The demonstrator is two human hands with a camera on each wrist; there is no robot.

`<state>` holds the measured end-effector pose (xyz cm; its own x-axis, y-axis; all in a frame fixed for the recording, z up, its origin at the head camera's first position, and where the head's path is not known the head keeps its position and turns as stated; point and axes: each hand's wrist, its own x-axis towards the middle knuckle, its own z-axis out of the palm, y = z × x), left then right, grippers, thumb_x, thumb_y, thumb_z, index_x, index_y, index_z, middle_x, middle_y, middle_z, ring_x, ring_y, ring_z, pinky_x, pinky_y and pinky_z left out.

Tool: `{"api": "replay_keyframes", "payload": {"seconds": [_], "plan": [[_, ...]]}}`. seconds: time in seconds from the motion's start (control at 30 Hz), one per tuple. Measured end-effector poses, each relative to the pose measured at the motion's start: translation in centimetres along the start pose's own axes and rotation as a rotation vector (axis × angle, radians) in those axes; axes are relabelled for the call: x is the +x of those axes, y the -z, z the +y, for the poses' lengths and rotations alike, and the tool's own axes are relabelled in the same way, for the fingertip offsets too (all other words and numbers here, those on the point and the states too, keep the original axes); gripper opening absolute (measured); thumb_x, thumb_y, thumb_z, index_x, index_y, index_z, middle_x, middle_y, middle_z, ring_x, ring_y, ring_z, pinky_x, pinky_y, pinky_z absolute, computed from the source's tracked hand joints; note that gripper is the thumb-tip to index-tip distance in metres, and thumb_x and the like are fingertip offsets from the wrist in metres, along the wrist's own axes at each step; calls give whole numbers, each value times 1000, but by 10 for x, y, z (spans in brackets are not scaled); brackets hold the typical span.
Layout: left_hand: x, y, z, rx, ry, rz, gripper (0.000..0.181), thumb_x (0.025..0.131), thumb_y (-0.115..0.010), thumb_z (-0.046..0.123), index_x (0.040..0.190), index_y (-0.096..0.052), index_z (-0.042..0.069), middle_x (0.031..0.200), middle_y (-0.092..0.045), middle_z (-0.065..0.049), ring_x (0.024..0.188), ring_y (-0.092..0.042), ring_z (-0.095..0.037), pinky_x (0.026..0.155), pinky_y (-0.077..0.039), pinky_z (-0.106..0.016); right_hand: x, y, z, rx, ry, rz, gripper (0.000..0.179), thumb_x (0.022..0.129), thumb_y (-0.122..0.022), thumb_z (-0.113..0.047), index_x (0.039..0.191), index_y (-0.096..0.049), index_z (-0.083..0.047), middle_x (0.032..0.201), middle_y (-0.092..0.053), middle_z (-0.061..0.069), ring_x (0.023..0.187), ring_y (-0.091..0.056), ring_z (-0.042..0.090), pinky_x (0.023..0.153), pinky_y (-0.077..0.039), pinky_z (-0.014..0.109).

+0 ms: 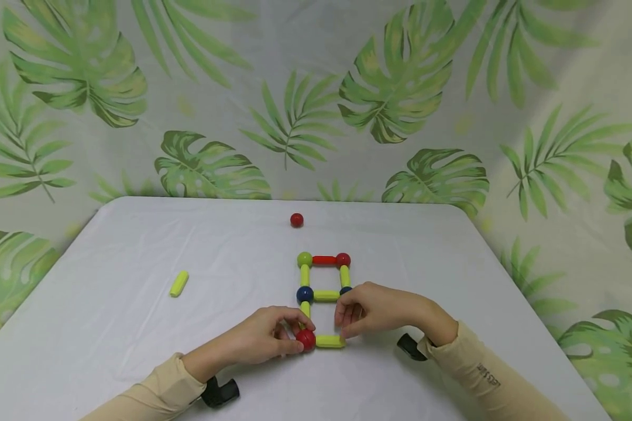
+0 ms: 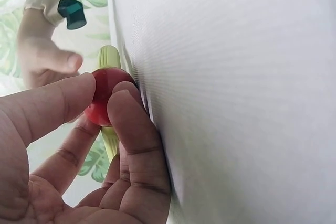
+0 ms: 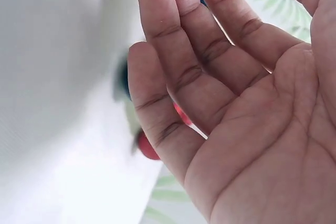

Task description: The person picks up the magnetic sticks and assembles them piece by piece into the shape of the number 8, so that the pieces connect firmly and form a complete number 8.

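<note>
My left hand [image 1: 265, 338] pinches a red ball [image 1: 306, 340] between thumb and fingers at the near left corner of a flat ladder-shaped frame of rods and balls. From that ball a yellow-green rod [image 1: 330, 341] extends right, its far end free. Another rod [image 1: 306, 309] runs back to a blue ball [image 1: 305, 294]. My right hand [image 1: 381, 310] hovers by the free rod end, fingers loosely bent; in the right wrist view the palm [image 3: 262, 145] holds nothing. It partly hides the second blue ball [image 1: 346, 290].
The frame's far side has a green ball [image 1: 305, 259], a red rod [image 1: 324, 260] and a red ball [image 1: 343, 260]. A loose red ball [image 1: 296, 220] lies near the back edge. A loose yellow-green rod [image 1: 179, 283] lies to the left on the white tabletop [image 1: 110, 304].
</note>
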<state>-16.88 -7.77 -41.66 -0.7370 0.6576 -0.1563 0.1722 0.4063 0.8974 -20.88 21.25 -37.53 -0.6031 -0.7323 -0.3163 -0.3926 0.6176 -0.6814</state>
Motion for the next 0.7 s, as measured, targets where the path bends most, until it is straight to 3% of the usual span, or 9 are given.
{"api": "replay_keyframes", "payload": {"seconds": [0.33,0.7], "plan": [[0,0,0,5,-1,6,26,97,-80,12,122,-75,16,102,-66,-2,69,-60,-10,57,-47,-21,12,35,-4,-83,16,56,10,99,-79,-27,100,-73,-19,91,-71,-10,85,-66,8,80,-56,24],[1,0,0,-24,11,-4,27,97,-80,12,123,-74,15,103,-66,-2,68,-60,-11,57,-48,-21,53,75,-1,-141,-4,178,16,101,-76,-26,110,-73,-13,94,-73,0,86,-66,14,81,-56,29]]}}
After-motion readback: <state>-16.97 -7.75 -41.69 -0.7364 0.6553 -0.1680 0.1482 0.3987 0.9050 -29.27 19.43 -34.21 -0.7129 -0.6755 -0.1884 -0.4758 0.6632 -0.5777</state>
